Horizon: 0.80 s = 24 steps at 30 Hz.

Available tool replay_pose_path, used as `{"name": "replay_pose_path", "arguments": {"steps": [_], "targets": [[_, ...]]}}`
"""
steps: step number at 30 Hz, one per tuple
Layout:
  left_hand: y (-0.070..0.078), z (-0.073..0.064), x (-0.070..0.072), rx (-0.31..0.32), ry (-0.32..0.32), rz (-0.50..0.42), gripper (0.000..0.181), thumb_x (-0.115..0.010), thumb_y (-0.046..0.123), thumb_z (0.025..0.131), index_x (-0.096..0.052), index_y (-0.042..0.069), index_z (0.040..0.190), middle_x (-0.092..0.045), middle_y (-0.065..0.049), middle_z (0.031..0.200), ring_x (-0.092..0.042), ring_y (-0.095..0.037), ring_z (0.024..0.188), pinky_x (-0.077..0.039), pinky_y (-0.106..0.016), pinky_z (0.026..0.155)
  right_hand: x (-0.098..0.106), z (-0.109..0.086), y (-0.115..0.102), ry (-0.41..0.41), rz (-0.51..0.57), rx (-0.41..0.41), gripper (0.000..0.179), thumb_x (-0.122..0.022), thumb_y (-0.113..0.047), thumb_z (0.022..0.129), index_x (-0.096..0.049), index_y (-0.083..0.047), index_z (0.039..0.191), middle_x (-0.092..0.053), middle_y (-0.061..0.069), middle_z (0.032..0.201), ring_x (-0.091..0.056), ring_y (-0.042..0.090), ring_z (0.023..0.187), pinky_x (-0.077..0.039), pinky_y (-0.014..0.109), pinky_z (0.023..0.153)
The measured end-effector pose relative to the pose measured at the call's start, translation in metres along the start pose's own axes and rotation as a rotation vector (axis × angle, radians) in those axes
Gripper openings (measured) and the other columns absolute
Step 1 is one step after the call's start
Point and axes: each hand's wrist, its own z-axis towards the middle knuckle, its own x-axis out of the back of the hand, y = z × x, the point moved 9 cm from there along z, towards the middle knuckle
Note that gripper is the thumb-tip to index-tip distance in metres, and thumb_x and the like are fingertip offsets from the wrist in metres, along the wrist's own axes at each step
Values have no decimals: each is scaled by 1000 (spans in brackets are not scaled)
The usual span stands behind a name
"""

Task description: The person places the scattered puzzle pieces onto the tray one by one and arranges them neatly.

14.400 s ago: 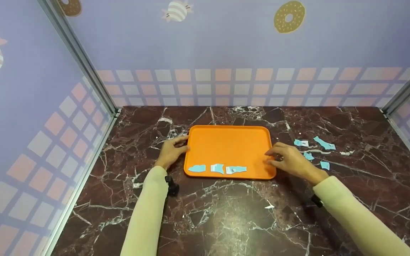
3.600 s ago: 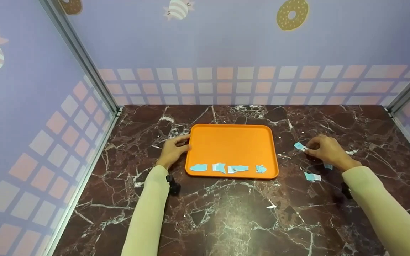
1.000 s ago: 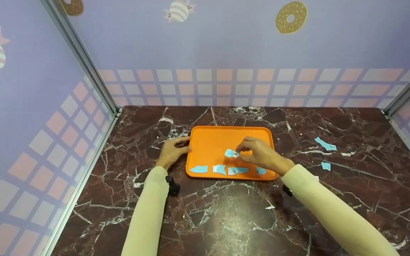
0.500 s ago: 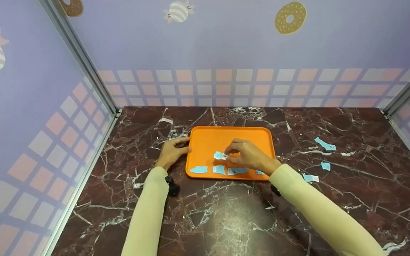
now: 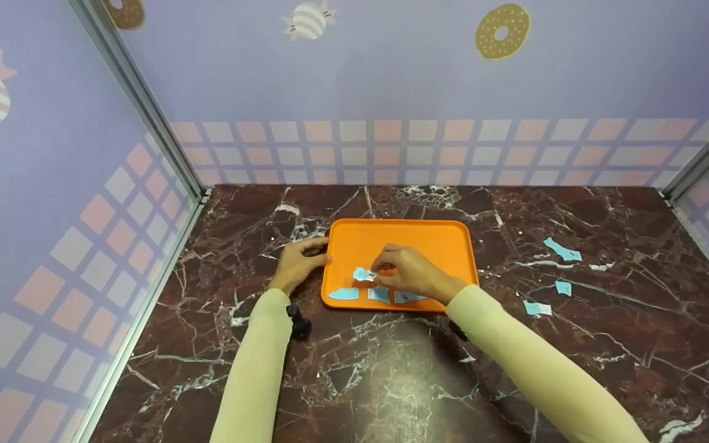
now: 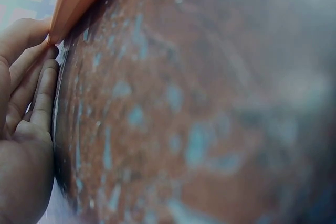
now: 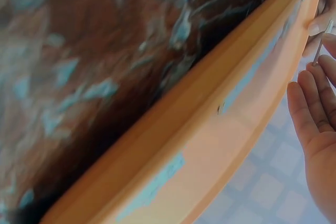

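Observation:
My right hand (image 5: 410, 271) pinches a torn blue-and-white paper scrap (image 5: 362, 274) between thumb and fingertips, above the orange tray (image 5: 404, 229). The right wrist view shows this held scrap (image 7: 322, 44) nearly edge-on. Along the tray's near side lie torn scraps in a row: a blue one (image 5: 344, 294) at the left, a blue-and-white one (image 5: 379, 295) beside it, and another (image 5: 407, 297) partly under my right hand. With relaxed fingers, my left hand (image 5: 296, 263) touches the tray's left rim; the left wrist view has its fingertips (image 6: 41, 30) against that rim.
Right of the tray on the dark marbled table (image 5: 354, 375) lie a long blue scrap (image 5: 562, 249), a small one (image 5: 564, 288) and a blue-and-white one (image 5: 537, 308). Patterned panels (image 5: 354, 80) stand behind and at both sides.
Since 3.6 seconds ago, my right hand has brought the paper scrap from the table to over the tray, then left. A fourth scrap, laid earlier at the row's right, is now covered.

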Motion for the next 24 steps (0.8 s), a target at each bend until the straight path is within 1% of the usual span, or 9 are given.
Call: {"name": "replay_pose_path", "arguments": {"steps": [6, 8, 13, 19, 24], "targets": [[2, -3, 0, 2, -11, 17, 46, -81, 3, 91, -73, 6, 137, -69, -12, 138, -64, -29, 125, -53, -40, 103, -10, 6, -1, -17, 13, -16, 17, -78, -6, 95, -79, 0, 111, -71, 11, 106, -70, 27, 95, -60, 36, 87], [2, -3, 0, 7, -6, 17, 46, -81, 2, 91, -74, 6, 137, -70, -11, 137, -65, -28, 125, -54, -38, 102, -13, 9, -1, -24, 16, -20, 17, -79, -8, 95, -79, 0, 111, -71, 11, 106, -70, 26, 96, -60, 34, 88], [4, -3, 0, -5, -2, 4, 46, -81, 0, 90, -73, 3, 136, -70, -14, 137, -65, -30, 125, -55, -37, 101, -19, 16, 0, -26, 29, -34, 17, -80, -9, 96, -80, -1, 111, -72, 10, 106, -70, 25, 97, -60, 32, 88], [1, -2, 0, 9, 1, 11, 46, -82, 1, 91, -74, 5, 136, -70, -13, 137, -64, -28, 125, -54, -38, 103, -25, 23, 1, -28, 16, -51, 18, -79, -10, 96, -80, 0, 111, -71, 11, 107, -70, 26, 96, -60, 33, 88], [0, -1, 0, 15, 2, 16, 46, -81, 2, 91, -74, 6, 136, -70, -11, 137, -64, -27, 125, -53, -39, 103, -29, 27, 2, -35, 25, -65, 18, -79, -10, 97, -79, 1, 111, -71, 11, 107, -71, 26, 95, -60, 33, 87]]}}
